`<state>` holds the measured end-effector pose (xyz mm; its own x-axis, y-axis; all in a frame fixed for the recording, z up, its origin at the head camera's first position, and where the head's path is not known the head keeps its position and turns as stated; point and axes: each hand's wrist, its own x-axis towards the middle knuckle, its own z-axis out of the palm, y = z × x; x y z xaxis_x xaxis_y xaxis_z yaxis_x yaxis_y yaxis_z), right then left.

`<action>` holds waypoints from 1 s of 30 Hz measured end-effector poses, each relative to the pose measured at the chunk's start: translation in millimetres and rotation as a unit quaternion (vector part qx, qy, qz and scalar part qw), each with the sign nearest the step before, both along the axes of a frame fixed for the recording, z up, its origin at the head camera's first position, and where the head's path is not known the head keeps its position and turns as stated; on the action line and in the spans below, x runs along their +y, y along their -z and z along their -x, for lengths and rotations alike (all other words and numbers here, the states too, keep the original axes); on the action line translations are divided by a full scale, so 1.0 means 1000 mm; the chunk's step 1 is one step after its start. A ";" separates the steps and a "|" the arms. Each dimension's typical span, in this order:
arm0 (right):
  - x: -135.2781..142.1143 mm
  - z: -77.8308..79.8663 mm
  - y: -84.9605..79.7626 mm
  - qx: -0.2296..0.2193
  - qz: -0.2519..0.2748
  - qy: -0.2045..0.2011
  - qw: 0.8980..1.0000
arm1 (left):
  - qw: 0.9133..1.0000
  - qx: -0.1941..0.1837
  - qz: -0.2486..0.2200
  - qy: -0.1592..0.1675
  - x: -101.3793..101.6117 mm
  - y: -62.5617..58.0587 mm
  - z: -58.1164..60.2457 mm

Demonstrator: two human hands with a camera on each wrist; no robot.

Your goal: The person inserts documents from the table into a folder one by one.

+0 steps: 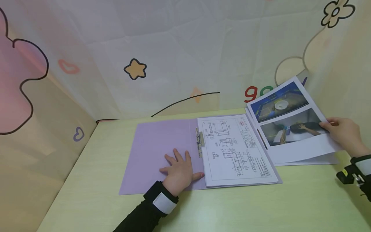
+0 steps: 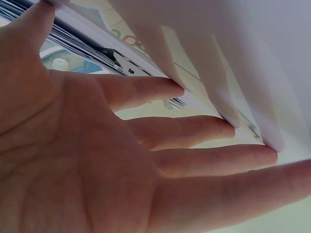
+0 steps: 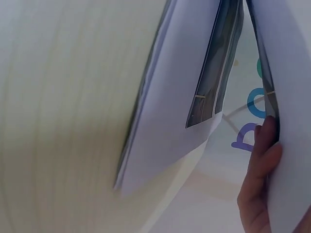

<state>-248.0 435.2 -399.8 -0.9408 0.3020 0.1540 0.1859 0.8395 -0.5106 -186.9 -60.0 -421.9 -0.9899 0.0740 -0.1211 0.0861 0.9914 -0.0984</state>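
Note:
A purple folder lies spread on the table, with a metal clip near its spine. White sheets with technical drawings rest on its right half. My left hand presses on the folder's left cover with straight, spread fingers, its thumb reaching the edge of the drawing sheets; the left wrist view shows its palm from below. To the right, my right hand pinches the right edge of a sheet with two colour photos, raised at a tilt. Under it lie further sheets, one bearing a photo.
The pale yellow-green table carries the folder and papers. Behind it hangs a light curtain printed with a star, a flower and coloured letters. A pink printed shape shows on the left side.

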 end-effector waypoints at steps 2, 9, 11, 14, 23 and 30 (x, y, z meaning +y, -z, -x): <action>0.000 -0.001 0.000 0.003 0.001 -0.002 1.000 | 1.000 0.002 0.001 0.001 0.000 0.000 0.000; -0.001 -0.004 -0.001 0.022 -0.015 -0.009 1.000 | 1.000 -0.002 -0.006 -0.002 0.000 -0.003 -0.001; -0.001 -0.005 -0.001 0.014 -0.010 -0.006 1.000 | 1.000 -0.004 -0.006 -0.002 0.000 -0.003 -0.002; 0.000 -0.007 -0.001 0.005 -0.005 -0.004 1.000 | 1.000 -0.004 -0.006 -0.001 0.001 -0.004 -0.002; 0.000 -0.007 0.004 0.006 -0.010 -0.019 1.000 | 1.000 -0.001 -0.008 -0.003 0.001 -0.004 -0.003; -0.007 -0.007 0.006 0.011 -0.010 -0.033 0.999 | 1.000 0.005 -0.010 0.003 0.000 -0.004 -0.003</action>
<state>-240.9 428.3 -406.2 -0.9548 0.2360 0.1805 0.1186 0.8598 -0.4966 -184.0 -59.9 -417.6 -0.9907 0.0816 -0.1091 0.0906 0.9927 -0.0800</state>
